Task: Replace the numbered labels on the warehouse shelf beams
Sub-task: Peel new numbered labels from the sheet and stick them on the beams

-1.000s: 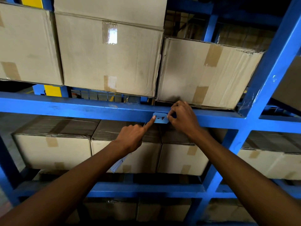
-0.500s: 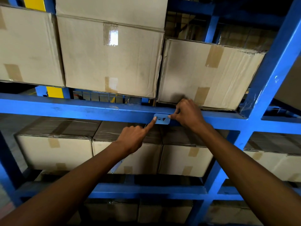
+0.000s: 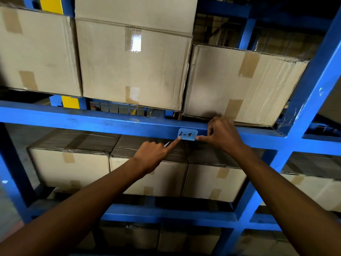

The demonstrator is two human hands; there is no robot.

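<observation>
Blue steel racking is filling the whole view, with taped cardboard boxes [image 3: 132, 60] sitting on the level above and more boxes [image 3: 70, 163] standing on the level below. Between them the shelf beam [image 3: 92, 121] is running from left to right, and on its front face, near the upright post [image 3: 311, 85], a small light-blue label [image 3: 187, 134] is lying flat. It is carrying a handwritten number that I am reading as "2-4", though the first figure is not fully clear.

The person is reaching up with both arms. The left hand [image 3: 153, 154] is pointing with its index finger straight, and the fingertip is pressing on the lower left corner of the label; the other fingers are curled in, and a thin pale strip is showing just under the finger, but I cannot tell what it is. The right hand [image 3: 223, 134] is resting against the beam just beside the label, its thumb is touching the lower right corner, and its fingers are bent near the upper right edge. Whether they are pinching the edge or only pressing on it, I cannot tell.

I am judging that the label is being pressed onto the beam so that it is sticking flat and level. Holding two opposite corners is probably keeping it from turning or lifting.
</observation>
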